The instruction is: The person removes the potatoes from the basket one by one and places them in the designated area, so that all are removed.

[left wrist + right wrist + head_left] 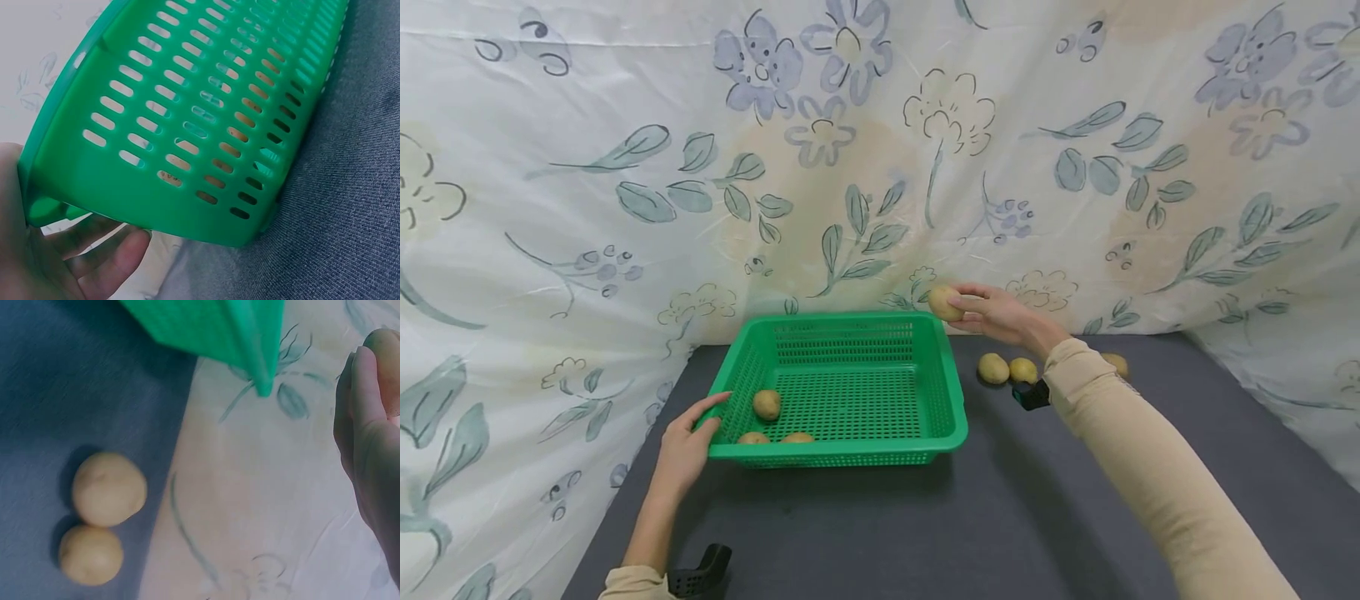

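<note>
A potato [944, 303] is held in the fingers of my right hand [996, 315], raised over the far right corner of the green plastic basket [838, 451]. In the right wrist view the same potato [387, 369] shows at the right edge, partly cut off. My left hand [683, 450] grips the basket's left rim near its front corner. From the left wrist view, its fingers [128, 259] curl under the rim of the basket [206, 222]. Inside the basket lie a potato [767, 405] and two more, partly hidden by the front rim.
Two potatoes [993, 368] sit side by side on the dark tabletop [865, 525], right of the basket. Another potato [1116, 364] shows partly behind the right sleeve. A flower-patterned cloth [850, 208] hangs along the table's back and sides.
</note>
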{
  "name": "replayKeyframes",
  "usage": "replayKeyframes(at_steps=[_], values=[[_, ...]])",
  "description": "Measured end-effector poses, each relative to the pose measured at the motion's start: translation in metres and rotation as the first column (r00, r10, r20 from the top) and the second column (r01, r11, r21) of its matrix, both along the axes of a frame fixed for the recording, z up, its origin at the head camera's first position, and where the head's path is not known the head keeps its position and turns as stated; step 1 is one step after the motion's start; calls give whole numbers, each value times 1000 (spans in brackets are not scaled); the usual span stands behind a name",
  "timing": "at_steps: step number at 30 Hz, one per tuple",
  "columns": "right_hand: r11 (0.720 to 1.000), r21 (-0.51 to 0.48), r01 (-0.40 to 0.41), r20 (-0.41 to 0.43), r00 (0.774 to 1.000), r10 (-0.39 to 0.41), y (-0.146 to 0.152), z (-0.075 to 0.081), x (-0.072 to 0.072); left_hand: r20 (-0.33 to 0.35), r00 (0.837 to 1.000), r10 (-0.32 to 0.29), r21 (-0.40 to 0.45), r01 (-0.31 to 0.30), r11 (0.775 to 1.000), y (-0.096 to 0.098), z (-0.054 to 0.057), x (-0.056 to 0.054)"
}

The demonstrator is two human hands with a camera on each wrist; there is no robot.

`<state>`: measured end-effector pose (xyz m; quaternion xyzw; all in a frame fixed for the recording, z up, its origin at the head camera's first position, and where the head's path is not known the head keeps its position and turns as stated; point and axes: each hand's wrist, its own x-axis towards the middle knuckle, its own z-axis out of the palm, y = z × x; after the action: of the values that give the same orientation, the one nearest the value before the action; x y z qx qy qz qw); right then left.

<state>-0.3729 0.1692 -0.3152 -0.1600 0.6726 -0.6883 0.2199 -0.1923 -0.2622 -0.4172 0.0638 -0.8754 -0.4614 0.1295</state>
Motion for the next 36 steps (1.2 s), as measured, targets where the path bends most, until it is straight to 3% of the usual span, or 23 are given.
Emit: replayKeyframes(at_steps=[8, 19, 36], values=[[996, 64, -55, -93, 994, 61, 32, -21, 2, 8, 1000, -3, -7, 3, 1000, 1, 1, 0], [998, 58, 35, 45, 998, -37, 47, -47, 7, 13, 1000, -16, -5, 16, 1000, 1, 1, 2], [992, 94, 83, 93, 991, -91, 75, -80, 24, -24, 1000, -5, -22, 4, 1000, 3, 2, 1]])
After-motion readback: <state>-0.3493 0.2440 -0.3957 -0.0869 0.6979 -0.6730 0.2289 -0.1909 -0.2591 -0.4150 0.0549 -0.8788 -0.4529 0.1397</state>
